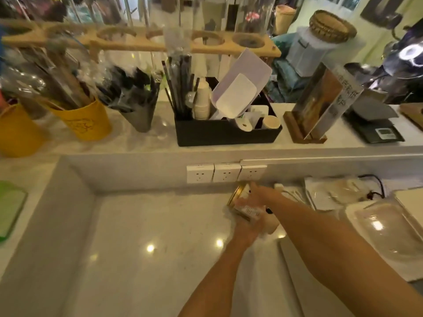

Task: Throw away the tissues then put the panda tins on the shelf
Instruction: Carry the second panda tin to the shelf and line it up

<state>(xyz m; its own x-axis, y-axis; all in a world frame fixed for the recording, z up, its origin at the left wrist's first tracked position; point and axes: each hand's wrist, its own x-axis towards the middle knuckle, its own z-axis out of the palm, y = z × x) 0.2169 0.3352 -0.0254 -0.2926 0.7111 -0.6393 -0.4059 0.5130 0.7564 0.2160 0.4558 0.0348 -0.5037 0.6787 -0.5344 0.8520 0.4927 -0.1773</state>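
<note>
Reaching over the pale marble counter [142, 225], the right hand [261, 195] curls around a gold-rimmed round panda tin [239, 196]; just below, the left hand [248, 226] clutches white crumpled tissues [270, 221].

Glossy pale marble counter [146, 259] below a raised ledge [160, 147] with three wall sockets [225, 173].

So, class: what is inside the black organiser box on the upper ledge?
The black organiser box holds dark straws, stacked paper cups, a white scoop and a paper roll. Its wall hides their lower parts and the bottom.
</note>
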